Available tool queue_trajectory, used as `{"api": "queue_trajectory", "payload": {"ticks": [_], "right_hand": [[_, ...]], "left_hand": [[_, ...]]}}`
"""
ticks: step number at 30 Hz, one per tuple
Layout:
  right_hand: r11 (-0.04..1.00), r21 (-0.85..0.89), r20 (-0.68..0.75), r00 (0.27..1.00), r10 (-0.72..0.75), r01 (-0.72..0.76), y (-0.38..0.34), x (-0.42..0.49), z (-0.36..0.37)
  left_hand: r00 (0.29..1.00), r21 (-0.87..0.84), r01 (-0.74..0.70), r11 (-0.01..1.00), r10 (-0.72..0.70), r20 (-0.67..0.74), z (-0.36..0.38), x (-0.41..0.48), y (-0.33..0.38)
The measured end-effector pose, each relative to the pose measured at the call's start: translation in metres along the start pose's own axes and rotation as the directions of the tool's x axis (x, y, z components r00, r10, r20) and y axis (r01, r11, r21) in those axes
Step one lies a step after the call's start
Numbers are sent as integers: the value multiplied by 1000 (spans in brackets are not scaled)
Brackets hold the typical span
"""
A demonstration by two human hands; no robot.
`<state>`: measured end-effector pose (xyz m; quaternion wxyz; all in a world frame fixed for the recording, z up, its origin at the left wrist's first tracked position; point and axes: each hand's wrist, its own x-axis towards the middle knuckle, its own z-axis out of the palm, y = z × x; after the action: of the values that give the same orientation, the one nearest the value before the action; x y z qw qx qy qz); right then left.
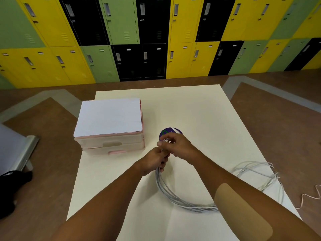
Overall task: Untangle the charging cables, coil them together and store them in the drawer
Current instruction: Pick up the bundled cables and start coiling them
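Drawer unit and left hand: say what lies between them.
Nothing; the head view shows only bare table between the drawer unit and the left hand gripping the cables.

I read the charging cables point(194, 206) as grey-white strands bundled into one loose loop lying on the table point(191, 110); tails trail toward 3 o'clock; the drawer unit point(112, 146), pale pink, both drawers closed, stands at 10 o'clock of the loop.

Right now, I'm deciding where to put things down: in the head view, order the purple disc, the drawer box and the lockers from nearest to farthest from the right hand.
1. Purple disc, just behind the right hand, partly covered by it.
2. Drawer box, to the hand's left on the table.
3. Lockers, along the back wall past the table.
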<state>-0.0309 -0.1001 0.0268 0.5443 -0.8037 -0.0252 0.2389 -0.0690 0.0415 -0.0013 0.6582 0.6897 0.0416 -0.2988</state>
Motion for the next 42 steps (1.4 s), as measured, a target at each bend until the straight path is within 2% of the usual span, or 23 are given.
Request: {"api": "queue_trajectory", "payload": {"ticks": [4, 8, 10, 13, 15, 17, 21, 24, 28, 32, 34, 37, 39, 42], "right_hand": [[998, -36, -34, 998, -49, 48, -1, 3, -3], [997, 25, -55, 996, -68, 70, -5, 3, -5], [997, 31, -72, 995, -65, 67, -6, 3, -4], [989, 131, -118, 991, -58, 73, -2, 4, 1], [973, 227, -137, 991, 2, 29, 1, 4, 5], [969, 243, -74, 996, 55, -35, 2, 0, 8], [928, 361, 128, 990, 52, -95, 3, -13, 21], [930, 360, 147, 989, 20, -72, 4, -17, 29], [930, 367, 75, 997, -4, -24, -3, -18, 32], [970, 239, 37, 998, 45, -52, -11, -20, 30], [1000, -17, -34, 999, -16, 15, -12, -18, 27], [917, -392, -65, 992, -112, 78, -11, -19, 27], [877, -467, -75, 983, -166, 112, -8, -22, 26], [909, -383, -71, 976, -206, 164, -5, -25, 26]], "left_hand": [[999, -3, -10, 1000, 10, -40, 1, -1, 0], [999, -176, 18, 984, -23, -27, -1, -4, 4], [999, -182, 4, 983, -12, -43, -1, -6, 4], [996, -132, -47, 990, 36, -83, 0, -5, 6], [989, -148, -79, 986, 59, -134, 0, -4, 11], [974, -171, -125, 977, 89, -208, -1, -1, 19], [900, -138, -237, 962, 164, -403, -8, 12, 36], [881, -142, -244, 959, 158, -445, -10, 17, 50], [890, -175, -262, 949, 167, -424, -7, 17, 65], [872, -168, -235, 957, 131, -471, -12, 20, 67], [845, -119, -231, 966, 138, -516, -11, 19, 70], [828, -14, -206, 978, 167, -535, -8, 14, 74], [862, -105, -201, 974, 125, -491, -10, 14, 73], [894, -397, -194, 897, -5, -447, -9, 12, 75]]}}
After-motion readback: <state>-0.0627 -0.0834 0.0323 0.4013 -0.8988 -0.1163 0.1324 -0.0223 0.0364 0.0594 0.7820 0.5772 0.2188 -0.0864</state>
